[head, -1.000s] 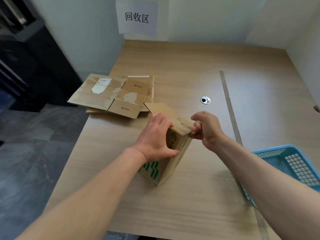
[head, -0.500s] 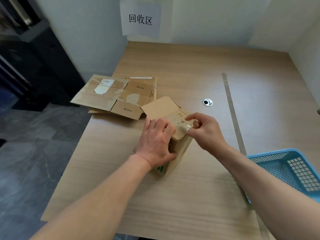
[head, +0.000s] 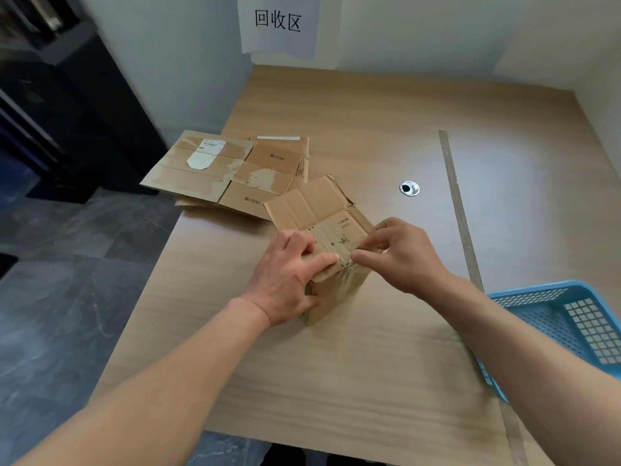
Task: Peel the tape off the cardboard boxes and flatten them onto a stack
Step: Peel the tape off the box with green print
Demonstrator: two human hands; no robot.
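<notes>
A small brown cardboard box (head: 339, 230) stands on the wooden table (head: 336, 364), one top flap folded open toward the back. My left hand (head: 289, 280) grips the box's near left corner, fingers over the top and thumb on the side. My right hand (head: 400, 253) pinches the end of the clear tape (head: 349, 260) at the box's top front edge. A stack of flattened cardboard boxes (head: 232, 173) lies behind and to the left, hanging over the table's left edge.
A blue plastic basket (head: 578, 327) sits at the right edge. A metal strip (head: 460, 213) runs down the table on the right. A round metal grommet (head: 409, 188) is set in the tabletop. A paper sign (head: 277, 23) hangs on the back wall.
The box has been turned upright so its top faces me. My right hand has moved from the box's right edge to the tape at the top front edge.
</notes>
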